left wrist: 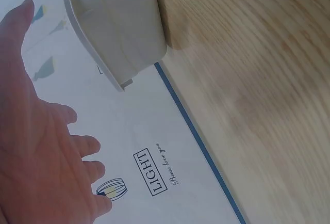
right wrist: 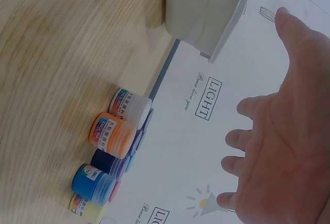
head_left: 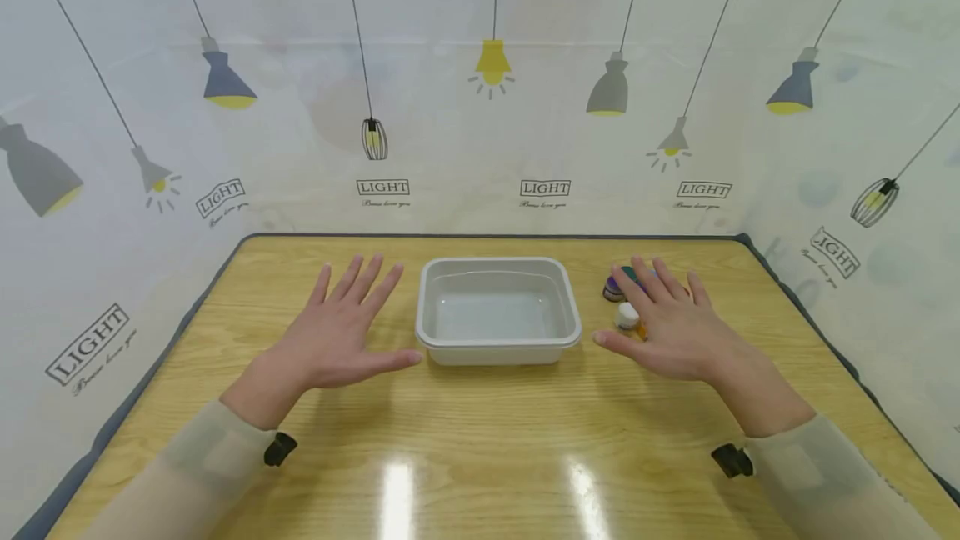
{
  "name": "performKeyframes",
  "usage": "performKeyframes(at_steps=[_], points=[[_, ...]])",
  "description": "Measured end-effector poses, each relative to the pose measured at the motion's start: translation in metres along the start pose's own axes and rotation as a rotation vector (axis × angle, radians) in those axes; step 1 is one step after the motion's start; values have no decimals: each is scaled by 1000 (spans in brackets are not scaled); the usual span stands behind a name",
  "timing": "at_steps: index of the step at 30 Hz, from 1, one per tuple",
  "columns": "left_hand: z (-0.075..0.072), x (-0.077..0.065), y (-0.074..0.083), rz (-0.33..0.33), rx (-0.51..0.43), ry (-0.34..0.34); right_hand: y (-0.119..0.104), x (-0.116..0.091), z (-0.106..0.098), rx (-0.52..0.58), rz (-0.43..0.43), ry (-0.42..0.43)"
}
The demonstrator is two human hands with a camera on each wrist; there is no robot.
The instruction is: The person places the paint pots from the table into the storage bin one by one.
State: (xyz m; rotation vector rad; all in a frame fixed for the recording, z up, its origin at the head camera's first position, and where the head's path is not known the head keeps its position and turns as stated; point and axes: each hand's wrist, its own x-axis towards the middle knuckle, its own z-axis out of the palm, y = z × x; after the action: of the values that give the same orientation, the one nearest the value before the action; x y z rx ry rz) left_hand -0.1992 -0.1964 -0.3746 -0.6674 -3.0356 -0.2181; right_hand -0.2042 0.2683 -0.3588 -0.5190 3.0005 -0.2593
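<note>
White plastic tub (head_left: 495, 355) sits upright on the wood-grain table (head_left: 480, 432), ctr of head frame. L hand (head_left: 337, 340), left of ctr: fingers straight & fanned, nothing held, thumb tip near the tub's side. R hand (head_left: 678, 336), right of ctr, same pose: fingers spread, gripping nothing; it partly hides the paint jars (head_left: 627, 318) in that view.

R wrist cam shows these better, lower left of frame: white jar (right wrist: 124, 105), orange jar (right wrist: 106, 133), navy jar (right wrist: 103, 160), blue jar (right wrist: 88, 181), yellow jar (right wrist: 85, 207) at bottom, bunched close w/ others partly hidden.

Handling (my guess): tub prob. light, smooth, thin-walled, a bit flexy; best held under the flared rim at both short sides, no hard squeeze. Jars prob. stiff, slick, dense for their size if full; pinch round body or lid, thumb vs. fingers. Tight spacing = risk of knocking neighbours.
</note>
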Motion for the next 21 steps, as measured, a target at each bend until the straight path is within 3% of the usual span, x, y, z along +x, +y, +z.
performKeyframes(at_steps=[11, 21], points=[[5, -1, -5, -5, -61, -28, -1, 3, 1, -10, -52, 63], [21, 14, -17, 30, -486, -134, 1, 4, 0, 85, -5, 57]])
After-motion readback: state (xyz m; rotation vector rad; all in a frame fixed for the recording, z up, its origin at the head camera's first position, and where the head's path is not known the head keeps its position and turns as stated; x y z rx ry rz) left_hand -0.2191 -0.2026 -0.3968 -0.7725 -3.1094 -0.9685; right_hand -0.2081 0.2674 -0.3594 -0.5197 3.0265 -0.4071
